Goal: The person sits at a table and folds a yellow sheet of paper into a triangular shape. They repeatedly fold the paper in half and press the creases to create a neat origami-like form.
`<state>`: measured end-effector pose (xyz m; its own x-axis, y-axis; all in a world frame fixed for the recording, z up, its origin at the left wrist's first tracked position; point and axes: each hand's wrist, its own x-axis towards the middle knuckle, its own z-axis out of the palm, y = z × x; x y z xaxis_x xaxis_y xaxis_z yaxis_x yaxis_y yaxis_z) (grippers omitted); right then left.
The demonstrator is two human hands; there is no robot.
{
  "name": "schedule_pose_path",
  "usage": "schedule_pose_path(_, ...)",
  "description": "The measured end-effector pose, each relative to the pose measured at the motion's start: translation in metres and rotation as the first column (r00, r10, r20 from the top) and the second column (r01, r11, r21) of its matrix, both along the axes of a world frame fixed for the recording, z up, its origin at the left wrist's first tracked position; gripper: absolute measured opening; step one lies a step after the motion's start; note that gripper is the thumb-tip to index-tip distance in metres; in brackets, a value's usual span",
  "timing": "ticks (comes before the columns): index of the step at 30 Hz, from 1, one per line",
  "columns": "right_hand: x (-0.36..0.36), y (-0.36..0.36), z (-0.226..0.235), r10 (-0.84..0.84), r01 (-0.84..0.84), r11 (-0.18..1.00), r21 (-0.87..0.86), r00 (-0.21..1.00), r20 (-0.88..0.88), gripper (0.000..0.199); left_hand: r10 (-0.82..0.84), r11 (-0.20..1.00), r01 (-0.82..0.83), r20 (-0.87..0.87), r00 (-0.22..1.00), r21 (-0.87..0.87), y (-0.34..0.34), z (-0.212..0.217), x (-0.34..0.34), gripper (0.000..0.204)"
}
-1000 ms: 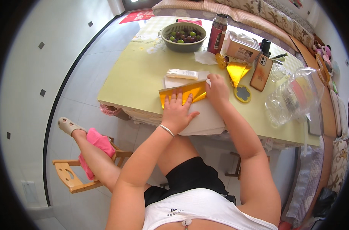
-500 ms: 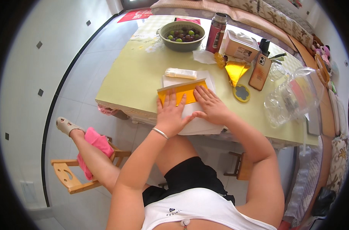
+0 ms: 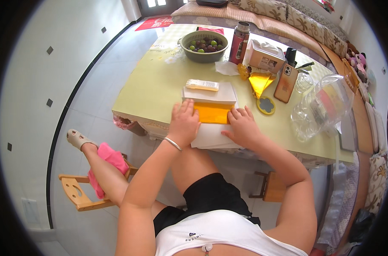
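A strip of shiny gold paper (image 3: 212, 113) lies across a stack of white paper (image 3: 211, 132) near the table's front edge. My left hand (image 3: 184, 124), with a silver bangle at its wrist, has its fingers bent at the strip's left end. At the right end, the fingers of my right hand (image 3: 245, 127) curl over the edge, its thumb lower down above the white sheets. Just beyond the gold strip rests a white, elongated packet (image 3: 202, 85). To the right are a folded gold cone (image 3: 259, 83) and a yellow-rimmed, flower-patterned round piece (image 3: 266, 105).
Farther back stand a colander of grapes (image 3: 203, 46), a red thermos (image 3: 239, 42) and a tissue box (image 3: 266, 56). A phone (image 3: 285, 83) leans near a glass (image 3: 304, 82). A large clear plastic bag or container (image 3: 322, 106) occupies the table's right side. A wooden chair (image 3: 81, 193) is at lower left.
My hands have moved from lying flat on the gold paper to its two ends. The paper now lies straighter, and the grey strip along its far edge no longer shows. The view has shifted slightly.
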<state>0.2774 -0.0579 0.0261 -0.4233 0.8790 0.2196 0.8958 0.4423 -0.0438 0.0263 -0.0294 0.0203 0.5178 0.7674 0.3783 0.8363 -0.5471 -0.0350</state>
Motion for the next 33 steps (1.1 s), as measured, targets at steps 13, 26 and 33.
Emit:
schedule_pose_path(13,-0.001,-0.01,0.0,0.178,-0.207,0.955,0.211,0.973,0.147,0.009,-0.23,0.971,0.24,0.259,0.938,-0.01,-0.018,0.005,0.035,0.015)
schedule_pose_path(26,-0.002,0.034,-0.014,-0.179,0.087,0.98,-0.178,0.771,-0.612,0.024,0.244,0.959,-0.09,0.617,0.749,-0.27,-0.006,-0.019,0.055,0.017)
schedule_pose_path(33,-0.005,0.013,-0.01,0.201,-0.119,0.951,0.286,0.94,-0.276,0.045,0.261,0.955,-0.113,0.593,0.762,-0.275,-0.007,-0.019,0.058,0.016)
